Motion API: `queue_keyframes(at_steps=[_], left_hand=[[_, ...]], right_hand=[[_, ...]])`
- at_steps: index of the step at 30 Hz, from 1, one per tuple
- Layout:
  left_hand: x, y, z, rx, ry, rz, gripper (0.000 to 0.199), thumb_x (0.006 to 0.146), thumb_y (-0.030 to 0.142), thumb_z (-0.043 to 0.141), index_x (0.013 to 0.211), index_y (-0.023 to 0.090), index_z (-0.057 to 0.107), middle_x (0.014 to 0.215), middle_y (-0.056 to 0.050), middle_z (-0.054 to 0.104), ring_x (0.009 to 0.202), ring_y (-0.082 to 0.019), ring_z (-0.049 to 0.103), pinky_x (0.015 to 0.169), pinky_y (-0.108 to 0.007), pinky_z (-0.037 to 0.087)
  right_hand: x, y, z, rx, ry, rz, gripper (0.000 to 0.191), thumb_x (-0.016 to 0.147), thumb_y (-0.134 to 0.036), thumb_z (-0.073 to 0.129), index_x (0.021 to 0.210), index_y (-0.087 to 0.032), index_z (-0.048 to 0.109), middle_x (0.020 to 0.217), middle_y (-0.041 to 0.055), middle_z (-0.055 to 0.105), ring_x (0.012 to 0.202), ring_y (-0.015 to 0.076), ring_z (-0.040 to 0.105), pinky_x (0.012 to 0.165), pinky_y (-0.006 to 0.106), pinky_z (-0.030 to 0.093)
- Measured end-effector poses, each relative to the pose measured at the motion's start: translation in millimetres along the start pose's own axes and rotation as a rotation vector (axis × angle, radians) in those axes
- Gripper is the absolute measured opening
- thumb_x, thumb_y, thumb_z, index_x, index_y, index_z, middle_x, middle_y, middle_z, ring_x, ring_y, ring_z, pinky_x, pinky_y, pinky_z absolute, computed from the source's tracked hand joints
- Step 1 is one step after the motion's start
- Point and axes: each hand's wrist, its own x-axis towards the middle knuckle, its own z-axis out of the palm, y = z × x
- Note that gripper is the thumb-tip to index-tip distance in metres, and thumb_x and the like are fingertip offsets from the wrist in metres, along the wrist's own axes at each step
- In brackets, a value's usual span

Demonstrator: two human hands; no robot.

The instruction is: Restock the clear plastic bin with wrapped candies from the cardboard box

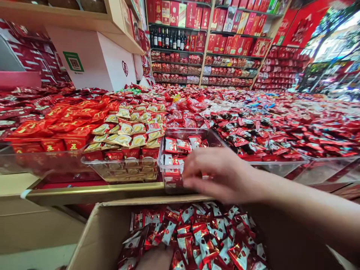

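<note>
Red-and-white candies (206, 245) lie in the cardboard box (84, 234) and the clear tub (161, 159) on the bench (112, 192) behind. The step seems to be handling candies at the tub. The right hand (219, 174) curls over its front, too blurred to tell its grip; the left hand (156, 259), half buried in the box, hides its own. The next move likely calls for clearing the tub's rim. Gold packets (126, 135) crowd its left.
</note>
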Motion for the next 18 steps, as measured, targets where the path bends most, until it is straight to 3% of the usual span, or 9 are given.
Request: queue_keyframes(at_steps=[3, 6, 8, 11, 13, 16, 18], left_hand=[[5, -1, 15.3, -0.022, 0.054, 0.014, 0.057, 0.056, 0.016, 0.055, 0.112, 0.012, 0.052, 0.106, -0.02, 0.06, 0.094, -0.036, 0.055, 0.078, -0.043, 0.041], [8, -4, 16.3, -0.06, 0.077, -0.012, 0.029, 0.057, 0.022, 0.057, 0.083, 0.016, 0.067, 0.086, -0.015, 0.068, 0.079, -0.036, 0.059, 0.065, -0.041, 0.043], [7, -5, 9.0, -0.105, 0.087, -0.021, 0.021, 0.056, 0.029, 0.06, 0.071, 0.015, 0.067, 0.077, -0.013, 0.068, 0.072, -0.034, 0.06, 0.059, -0.038, 0.042], [-1, 3, -8.3, -0.238, 0.105, 0.064, 0.028, 0.069, 0.04, 0.049, 0.078, 0.018, 0.064, 0.076, -0.004, 0.067, 0.07, -0.023, 0.058, 0.059, -0.029, 0.041], [-7, 13, -18.9, -0.321, 0.104, 0.139, 0.031, 0.075, 0.043, 0.042, 0.082, 0.02, 0.061, 0.079, 0.001, 0.065, 0.072, -0.018, 0.056, 0.061, -0.023, 0.04], [-16, 26, -27.8, -0.471, 0.092, 0.221, 0.029, 0.076, 0.04, 0.044, 0.082, 0.018, 0.061, 0.078, 0.002, 0.063, 0.071, -0.015, 0.053, 0.064, -0.022, 0.04], [-19, 30, -29.1, -0.589, 0.077, 0.265, 0.026, 0.076, 0.037, 0.046, 0.08, 0.017, 0.061, 0.075, 0.002, 0.062, 0.067, -0.014, 0.05, 0.062, -0.022, 0.039]], right_hand=[[-46, -14, 39, 0.141, -0.261, 0.018, 0.018, 0.081, -0.022, 0.044, 0.082, -0.011, 0.058, 0.075, 0.0059, 0.058, 0.073, 0.0105, 0.052, 0.065, 0.02, 0.04], [-90, -4, 85, 0.241, -0.468, 0.132, 0.015, 0.078, -0.021, 0.047, 0.081, -0.014, 0.06, 0.072, 0.004, 0.06, 0.07, 0.0107, 0.053, 0.064, 0.019, 0.04], [-110, 8, 108, 0.286, -0.501, 0.293, 0.015, 0.076, -0.02, 0.048, 0.081, -0.014, 0.06, 0.074, 0.004, 0.061, 0.069, 0.0112, 0.054, 0.063, 0.019, 0.04], [-120, 17, 127, 0.39, -0.401, 0.614, 0.023, 0.073, -0.026, 0.052, 0.092, -0.014, 0.057, 0.079, 0.0056, 0.061, 0.069, 0.0132, 0.054, 0.061, 0.022, 0.041], [-117, 18, 132, 0.595, -0.282, 0.783, 0.034, 0.072, -0.031, 0.054, 0.1, -0.013, 0.052, 0.08, 0.0056, 0.059, 0.068, 0.0128, 0.054, 0.058, 0.022, 0.042], [-108, 16, 134, 0.924, -0.087, 0.931, 0.042, 0.073, -0.035, 0.052, 0.108, -0.014, 0.041, 0.07, 0.0009, 0.056, 0.057, 0.0095, 0.052, 0.05, 0.02, 0.04], [-104, 15, 134, 1.037, -0.021, 0.992, 0.035, 0.074, -0.04, 0.05, 0.097, -0.014, 0.044, 0.061, -0.002, 0.054, 0.048, 0.0076, 0.048, 0.046, 0.02, 0.038]])
